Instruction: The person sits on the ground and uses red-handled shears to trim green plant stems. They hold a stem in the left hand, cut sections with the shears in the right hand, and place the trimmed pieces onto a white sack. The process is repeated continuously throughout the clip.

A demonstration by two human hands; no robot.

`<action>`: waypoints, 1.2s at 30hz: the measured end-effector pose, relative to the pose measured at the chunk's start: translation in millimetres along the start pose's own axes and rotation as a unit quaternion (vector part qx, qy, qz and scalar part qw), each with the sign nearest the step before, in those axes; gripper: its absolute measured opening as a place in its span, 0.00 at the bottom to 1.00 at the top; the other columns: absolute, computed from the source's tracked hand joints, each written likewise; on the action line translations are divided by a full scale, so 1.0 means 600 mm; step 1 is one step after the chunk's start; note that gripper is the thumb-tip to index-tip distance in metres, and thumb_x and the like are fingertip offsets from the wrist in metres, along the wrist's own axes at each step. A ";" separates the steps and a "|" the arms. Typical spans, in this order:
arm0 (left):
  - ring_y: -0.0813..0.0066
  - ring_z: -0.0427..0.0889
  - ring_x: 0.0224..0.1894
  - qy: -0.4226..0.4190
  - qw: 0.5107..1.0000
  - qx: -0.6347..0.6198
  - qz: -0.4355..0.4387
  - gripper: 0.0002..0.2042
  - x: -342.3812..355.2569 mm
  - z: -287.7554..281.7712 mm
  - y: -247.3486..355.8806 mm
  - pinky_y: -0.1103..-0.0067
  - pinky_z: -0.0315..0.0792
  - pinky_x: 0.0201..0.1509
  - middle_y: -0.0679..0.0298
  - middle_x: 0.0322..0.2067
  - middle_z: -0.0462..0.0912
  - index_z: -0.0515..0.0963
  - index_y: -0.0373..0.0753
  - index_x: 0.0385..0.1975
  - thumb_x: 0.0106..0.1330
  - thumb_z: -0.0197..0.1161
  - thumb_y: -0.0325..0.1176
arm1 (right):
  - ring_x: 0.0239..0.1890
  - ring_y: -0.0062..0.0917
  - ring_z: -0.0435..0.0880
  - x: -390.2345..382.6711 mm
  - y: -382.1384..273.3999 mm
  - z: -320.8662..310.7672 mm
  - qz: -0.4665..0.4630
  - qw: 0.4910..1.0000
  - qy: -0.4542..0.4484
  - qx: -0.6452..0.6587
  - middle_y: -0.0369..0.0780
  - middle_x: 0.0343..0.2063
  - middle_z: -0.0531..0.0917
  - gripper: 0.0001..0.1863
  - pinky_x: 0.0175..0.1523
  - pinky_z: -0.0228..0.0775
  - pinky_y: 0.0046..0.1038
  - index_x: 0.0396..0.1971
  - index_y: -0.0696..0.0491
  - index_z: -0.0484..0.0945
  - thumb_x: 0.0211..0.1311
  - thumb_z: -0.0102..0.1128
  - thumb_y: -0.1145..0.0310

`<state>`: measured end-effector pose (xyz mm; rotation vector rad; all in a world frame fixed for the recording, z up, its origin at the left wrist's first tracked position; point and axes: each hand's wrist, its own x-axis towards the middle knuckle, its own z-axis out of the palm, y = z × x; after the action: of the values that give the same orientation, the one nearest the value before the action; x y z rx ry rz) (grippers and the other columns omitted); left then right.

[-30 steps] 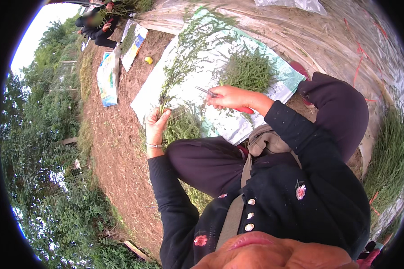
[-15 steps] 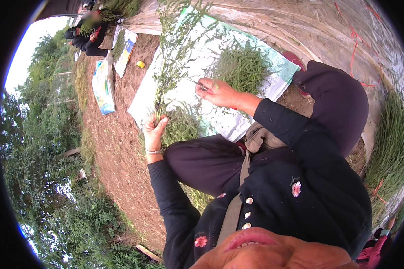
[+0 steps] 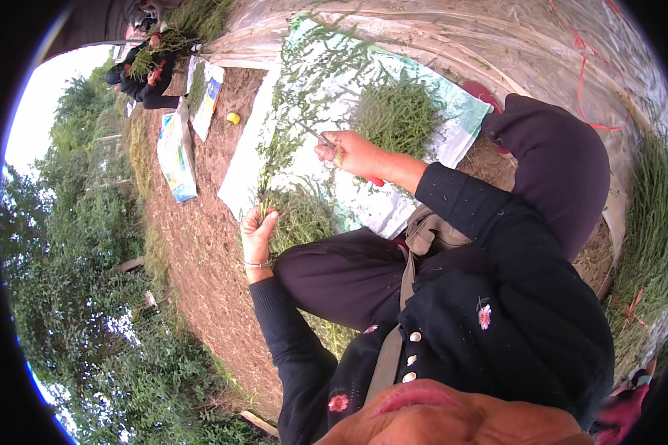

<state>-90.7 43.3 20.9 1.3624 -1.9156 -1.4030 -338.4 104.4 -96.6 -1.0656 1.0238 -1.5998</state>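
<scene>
My left hand [image 3: 258,236] is closed round the lower stems of a bunch of leafy green plants [image 3: 273,152], whose feathery tops reach away over a white sheet [image 3: 239,172]. To its right, my right hand [image 3: 352,153] grips a red-handled cutting tool with a slim dark metal blade [image 3: 315,134] pointing toward the bunch. Most of the tool is hidden in the palm; whether it has one blade or two I cannot tell. A green leafy bit clings by the right fingers. Beyond that hand lies a heap of cut greens [image 3: 399,115], and a second pile [image 3: 302,216] sits beside my left knee.
My bent legs [image 3: 341,271] border the sheet's near side. Brown soil [image 3: 208,259] runs along the left, with a yellow round object [image 3: 233,118] and printed sacks [image 3: 177,159] farther off. Another person [image 3: 147,74] holds greens at the far left. Plastic film [image 3: 490,44] covers the far right.
The bunch's tops have dropped from standing tall to lying lower over the sheet. My right hand has shifted slightly left, and the blade now shows more. Both hands keep their hold.
</scene>
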 end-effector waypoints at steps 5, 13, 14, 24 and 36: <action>0.94 0.53 0.12 0.021 0.999 -0.043 0.021 0.05 0.001 -0.029 -0.027 0.90 0.45 0.15 0.82 0.13 0.61 0.76 0.41 0.28 0.63 0.55 0.33 | 0.25 0.16 0.68 0.002 -0.020 -0.018 0.076 0.985 0.134 0.084 0.34 0.22 0.74 0.14 0.34 0.64 0.22 0.32 0.58 0.72 0.62 0.50 0.60; 0.94 0.52 0.14 0.073 0.996 0.019 0.041 0.08 -0.004 -0.041 -0.046 0.90 0.46 0.16 0.81 0.13 0.60 0.73 0.43 0.22 0.64 0.54 0.33 | 0.29 0.15 0.71 0.015 -0.056 -0.049 0.011 0.994 -0.097 -0.044 0.32 0.25 0.75 0.11 0.35 0.65 0.21 0.33 0.56 0.72 0.61 0.51 0.63; 0.94 0.53 0.14 0.074 0.996 0.029 0.051 0.08 -0.006 -0.037 -0.040 0.91 0.47 0.16 0.81 0.13 0.61 0.73 0.42 0.22 0.64 0.55 0.32 | 0.29 0.16 0.71 0.016 -0.053 -0.050 0.015 0.995 -0.096 -0.014 0.32 0.25 0.75 0.10 0.35 0.65 0.22 0.32 0.56 0.72 0.60 0.51 0.64; 0.92 0.57 0.20 0.125 0.969 0.164 0.139 0.06 -0.036 -0.047 -0.049 0.91 0.52 0.21 0.79 0.17 0.65 0.74 0.37 0.23 0.61 0.58 0.27 | 0.33 0.17 0.73 -0.002 -0.086 -0.056 0.073 0.991 -0.095 0.057 0.35 0.28 0.77 0.10 0.41 0.65 0.22 0.32 0.56 0.72 0.60 0.52 0.64; 0.82 0.67 0.17 0.181 0.875 0.377 0.244 0.05 -0.048 -0.046 -0.058 0.84 0.63 0.20 0.64 0.16 0.74 0.77 0.32 0.30 0.56 0.62 0.26 | 0.34 0.17 0.71 -0.003 -0.044 -0.048 0.013 0.992 -0.129 -0.006 0.34 0.29 0.75 0.10 0.41 0.64 0.22 0.35 0.58 0.70 0.63 0.48 0.66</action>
<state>-40.3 54.2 8.0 1.1672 -2.3870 -0.1202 -371.9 116.1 -80.2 -1.2262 0.8707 -1.3925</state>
